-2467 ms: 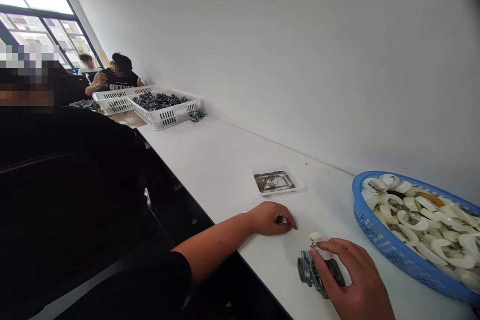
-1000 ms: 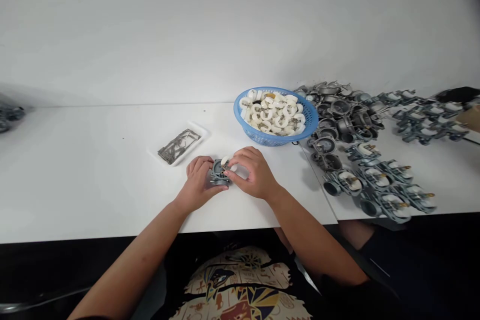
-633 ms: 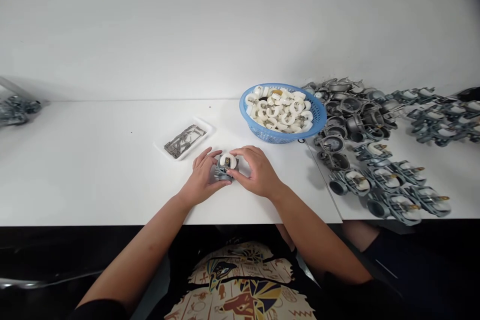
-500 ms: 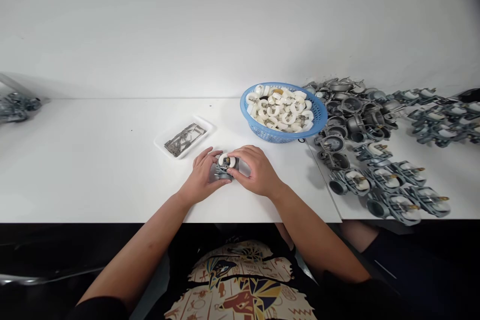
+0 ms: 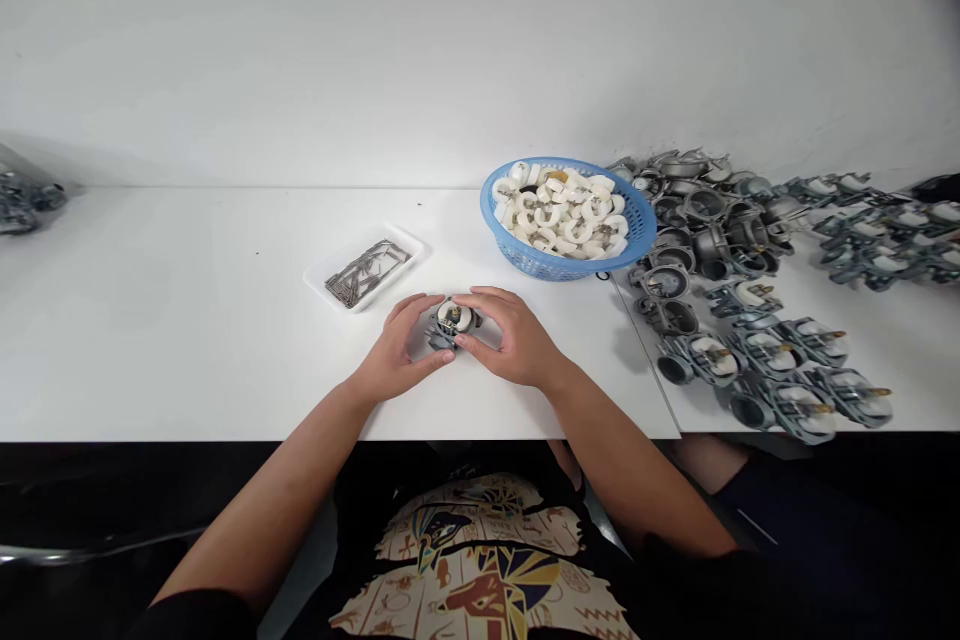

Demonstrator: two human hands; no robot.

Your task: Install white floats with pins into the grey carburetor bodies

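Between my hands, low over the white table, is a grey metal carburetor (image 5: 442,341) with its open side up. A white ring-shaped float (image 5: 465,321) lies in that open side, with a small brass-coloured part at its middle. My left hand (image 5: 391,358) curves around the carburetor's left side, thumb near its lower edge and fingers at its upper edge. From the right, my right hand (image 5: 519,338) grips the carburetor, index finger at the top and thumb at the bottom, close to the float. The palm sides of both hands are hidden.
A white tray (image 5: 319,293) of thin metal pins (image 5: 351,282) sits left of my hands. Behind to the right stands a blue basket (image 5: 547,267) full of white floats (image 5: 577,225). Many carburetors (image 5: 772,355) crowd the right side. More metal parts (image 5: 26,205) lie far left.
The float appears to sit flatter in the carburetor, and the right index finger has shifted from its top towards the upper edge. The left fingers have moved slightly. The view has shifted a little.
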